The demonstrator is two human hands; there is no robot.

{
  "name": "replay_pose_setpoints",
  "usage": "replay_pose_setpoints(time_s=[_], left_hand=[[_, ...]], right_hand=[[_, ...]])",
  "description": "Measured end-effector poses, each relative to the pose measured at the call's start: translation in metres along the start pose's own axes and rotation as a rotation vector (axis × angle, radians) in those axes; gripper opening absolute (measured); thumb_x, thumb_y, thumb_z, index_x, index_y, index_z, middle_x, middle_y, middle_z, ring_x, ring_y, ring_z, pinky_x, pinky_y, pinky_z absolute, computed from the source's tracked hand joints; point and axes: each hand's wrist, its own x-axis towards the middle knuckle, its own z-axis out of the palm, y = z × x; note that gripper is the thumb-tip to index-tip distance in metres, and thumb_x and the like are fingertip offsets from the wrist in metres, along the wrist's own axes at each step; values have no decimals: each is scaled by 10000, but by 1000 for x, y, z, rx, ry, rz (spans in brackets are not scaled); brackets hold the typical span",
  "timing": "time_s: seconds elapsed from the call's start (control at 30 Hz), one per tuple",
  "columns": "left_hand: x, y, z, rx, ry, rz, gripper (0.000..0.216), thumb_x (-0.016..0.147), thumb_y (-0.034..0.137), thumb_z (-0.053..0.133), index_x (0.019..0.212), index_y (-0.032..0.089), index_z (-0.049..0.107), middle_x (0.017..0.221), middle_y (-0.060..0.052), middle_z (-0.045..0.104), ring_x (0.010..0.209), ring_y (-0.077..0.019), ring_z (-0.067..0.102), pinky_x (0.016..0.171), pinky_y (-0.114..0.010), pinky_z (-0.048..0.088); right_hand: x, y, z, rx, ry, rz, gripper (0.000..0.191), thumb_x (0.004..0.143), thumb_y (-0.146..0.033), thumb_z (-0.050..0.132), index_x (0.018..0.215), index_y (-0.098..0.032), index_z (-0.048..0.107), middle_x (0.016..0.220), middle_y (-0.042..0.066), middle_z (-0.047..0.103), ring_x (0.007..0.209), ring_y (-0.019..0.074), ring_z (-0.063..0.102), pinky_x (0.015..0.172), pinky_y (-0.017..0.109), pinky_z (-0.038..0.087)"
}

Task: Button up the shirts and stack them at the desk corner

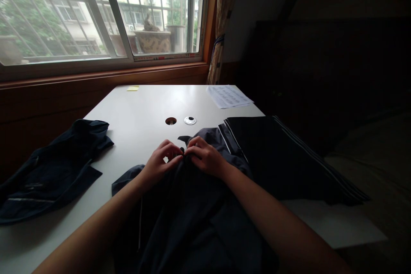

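Observation:
A dark navy garment [205, 218] with thin pale piping is spread over the near side of the table and hangs toward me. At its upper middle, my left hand [163, 158] pinches the cloth between thumb and fingers. Close beside it, my right hand [205, 156] pinches the same garment, the fingertips of both hands almost meeting. A small dark piece shows just above the fingertips; what it is I cannot make out. Greyish cloth of the garment lies beyond my right hand. Its lower part is in deep shadow.
Another dark blue garment [48, 171] lies crumpled on the left of the white table [144, 105]. Folded dark trousers [282, 158] with white side stripes lie at the right. Printed sheets [228, 96], a yellow note [132, 88], a cable hole [171, 121] and its round cover [190, 120] are farther back.

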Motion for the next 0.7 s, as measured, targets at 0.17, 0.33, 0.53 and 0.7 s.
replay_pose_setpoints(time_s=[0.17, 0.33, 0.53, 0.7], left_hand=[[-3, -3, 7, 190, -94, 42, 219, 879, 397, 666, 943, 194, 616, 885, -22, 591, 749, -151, 545, 671, -268, 457], [-3, -9, 10, 221, -88, 2, 168, 889, 355, 639, 886, 193, 594, 849, -13, 599, 720, -146, 539, 654, -261, 441], [0, -4, 5, 129, -117, -78, 188, 885, 361, 634, 896, 178, 678, 854, -28, 614, 742, -157, 576, 672, -267, 457], [3, -7, 1, 10, -123, -182, 253, 840, 413, 689, 892, 168, 726, 855, -44, 668, 801, -197, 618, 712, -288, 481]], right_hand=[[0, 1, 2, -79, 63, 19, 194, 898, -100, 570, 1022, -233, 636, 1012, 54, 557, 884, 179, 597, 801, 314, 539], [0, 1, 2, -163, 89, -3, 102, 896, -153, 614, 961, -231, 626, 923, 43, 537, 860, 191, 572, 783, 327, 524], [1, -2, 3, -174, 151, -11, 100, 885, -153, 621, 928, -232, 580, 901, 41, 556, 838, 201, 575, 780, 343, 511], [1, -2, 3, -58, 239, 47, 154, 930, -165, 581, 1056, -243, 537, 924, 39, 574, 769, 173, 578, 732, 321, 511]])
